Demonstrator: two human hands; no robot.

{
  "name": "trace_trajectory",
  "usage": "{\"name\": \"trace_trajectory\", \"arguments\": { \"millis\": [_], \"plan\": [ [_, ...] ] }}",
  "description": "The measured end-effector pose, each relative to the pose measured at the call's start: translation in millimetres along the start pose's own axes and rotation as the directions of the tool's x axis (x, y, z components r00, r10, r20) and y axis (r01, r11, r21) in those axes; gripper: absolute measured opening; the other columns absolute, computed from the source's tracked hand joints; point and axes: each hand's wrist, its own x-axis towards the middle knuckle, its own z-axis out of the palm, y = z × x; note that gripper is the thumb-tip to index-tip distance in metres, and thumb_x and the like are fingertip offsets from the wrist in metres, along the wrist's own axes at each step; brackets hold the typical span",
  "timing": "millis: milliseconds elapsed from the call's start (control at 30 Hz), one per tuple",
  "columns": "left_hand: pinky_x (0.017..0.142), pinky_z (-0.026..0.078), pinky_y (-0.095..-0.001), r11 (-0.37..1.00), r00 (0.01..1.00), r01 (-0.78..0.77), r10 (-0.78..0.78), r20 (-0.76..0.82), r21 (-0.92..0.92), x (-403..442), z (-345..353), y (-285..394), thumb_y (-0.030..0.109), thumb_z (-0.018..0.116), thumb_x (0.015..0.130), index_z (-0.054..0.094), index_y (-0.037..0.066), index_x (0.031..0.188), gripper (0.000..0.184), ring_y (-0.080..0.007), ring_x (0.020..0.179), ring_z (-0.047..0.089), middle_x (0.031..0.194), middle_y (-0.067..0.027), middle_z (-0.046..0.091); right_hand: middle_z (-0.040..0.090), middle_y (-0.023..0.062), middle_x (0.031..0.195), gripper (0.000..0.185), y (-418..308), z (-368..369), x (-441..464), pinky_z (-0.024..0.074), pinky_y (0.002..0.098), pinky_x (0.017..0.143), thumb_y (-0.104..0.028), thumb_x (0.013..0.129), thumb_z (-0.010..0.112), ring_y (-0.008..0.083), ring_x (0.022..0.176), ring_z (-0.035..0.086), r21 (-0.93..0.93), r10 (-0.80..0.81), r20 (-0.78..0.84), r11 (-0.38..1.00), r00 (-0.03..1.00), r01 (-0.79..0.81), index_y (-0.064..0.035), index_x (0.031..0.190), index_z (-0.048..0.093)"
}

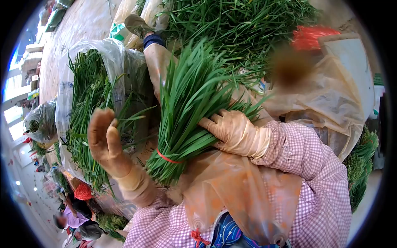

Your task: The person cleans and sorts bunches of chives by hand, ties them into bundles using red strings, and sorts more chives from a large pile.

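A bunch of long flat green leaves, like garlic chives [188, 99], lies across my lap. A red band [168, 158] circles it near its lower end. My right hand [237, 132], in a thin tan glove, grips the bunch from the right side, its fingers partly sunk among the leaves. Raised to the left of the bunch, apart from it, is my gloved left hand [108, 142]. Its fingers are stretched up with nothing between them, and it looks slightly blurred.
A clear plastic bag [120, 62] of green leaves [89, 107] stands at left. A large heap of loose leaves [240, 29] lies ahead. Red strands [312, 37] sit by a plastic-draped board [349, 62] at right. Other people [76, 219] are at far lower left.
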Motion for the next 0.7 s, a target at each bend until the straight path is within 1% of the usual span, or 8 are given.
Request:
{"name": "trace_trajectory", "arguments": {
  "millis": [100,167,267,367,433,533,600,700],
  "plan": [
    [0.086,0.05,-0.036,0.632,0.82,-0.132,-0.363,0.442,0.764,-3,-26,13,0.034,0.084,0.065,0.064,-0.001,0.11,0.061,-0.0258,0.096,0.065,0.1,-0.0135,0.068,0.059,0.0124,0.086,0.059,3,7,0,0.0514,0.0401,0.064,-0.024,0.076,0.062,0.0298,0.077,0.06,-0.044,-0.097,-0.081,0.995,0.992,0.093,-0.0168,0.132,0.047],
    [0.086,0.05,-0.0356,0.626,0.63,-0.307,-0.431,0.646,0.717,-11,-28,4,0.034,0.086,0.062,0.057,0.001,0.121,0.074,-0.029,0.098,0.064,0.105,-0.0176,0.066,0.059,0.0123,0.092,0.052,1,8,0,0.0514,0.0395,0.064,-0.023,0.08,0.058,0.0292,0.079,0.06,-0.127,-0.114,-0.045,0.986,0.992,0.107,-0.0194,0.131,0.048],
    [0.086,0.049,-0.0404,0.658,0.314,-0.104,-0.69,0.652,0.746,-18,-7,-8,0.042,0.088,0.053,0.029,0.002,0.141,0.114,-0.0391,0.102,0.06,0.109,-0.0244,0.062,0.058,0.0117,0.104,0.043,-1,8,3,0.0511,0.0385,0.065,-0.022,0.085,0.049,0.0282,0.083,0.06,-0.265,-0.196,-0.1,0.95,0.975,0.164,-0.0236,0.128,0.051],
    [0.086,0.048,-0.0416,0.709,0.476,-0.254,-0.5,0.723,0.658,-34,-1,-16,0.034,0.087,0.055,0.025,-0.001,0.141,0.111,-0.0402,0.102,0.059,0.114,-0.0248,0.058,0.055,0.0106,0.116,0.039,-1,6,5,0.0502,0.0381,0.067,-0.021,0.086,0.047,0.0284,0.09,0.06,-0.358,-0.3,-0.22,0.91,0.928,0.209,-0.0257,0.125,0.053],
    [0.085,0.048,-0.0429,0.673,0.513,-0.394,-0.404,0.757,0.626,-33,3,-10,0.032,0.086,0.055,0.026,-0.001,0.141,0.11,-0.0397,0.1,0.059,0.112,-0.024,0.058,0.054,0.0116,0.118,0.039,-4,-3,2,0.0501,0.0385,0.067,-0.02,0.086,0.048,0.0299,0.093,0.06,-0.365,-0.121,-0.078,0.927,0.99,0.084,-0.0268,0.124,0.054],
    [0.086,0.044,-0.0465,0.441,0.576,-0.66,-0.222,0.787,0.608,-31,10,-5,0.023,0.085,0.052,0.03,0.003,0.141,0.107,-0.0371,0.1,0.056,0.111,-0.0192,0.056,0.063,0.0015,0.077,0.015,34,-8,-7,0.051,0.0331,0.061,-0.019,0.08,0.056,0.0197,0.081,0.064,-0.598,0.036,-0.034,0.8,0.999,-0.049,-0.0153,0.091,0.066],
    [0.089,0.041,-0.0468,0.289,0.609,-0.704,-0.224,0.761,0.649,-32,17,-5,0.021,0.085,0.049,0.03,0.008,0.143,0.11,-0.0347,0.105,0.052,0.116,-0.0158,0.052,0.063,0.0027,0.07,0.01,85,-13,-10,0.0505,0.0331,0.052,-0.016,0.079,0.058,0.0204,0.069,0.066,-0.594,0.454,-0.285,0.608,0.844,-0.527,-0.0151,0.085,0.066],
    [0.089,0.04,-0.047,0.172,0.6,-0.739,-0.272,0.752,0.651,-44,25,-6,0.021,0.085,0.048,0.029,0.011,0.144,0.111,-0.034,0.108,0.051,0.118,-0.0155,0.051,0.067,0.008,0.076,0.016,141,-73,-53,0.0495,0.032,0.051,-0.014,0.086,0.055,0.0207,0.064,0.066,-0.205,0.496,-0.616,0.649,0.612,-0.733,-0.0085,0.098,0.064]
  ]
}}
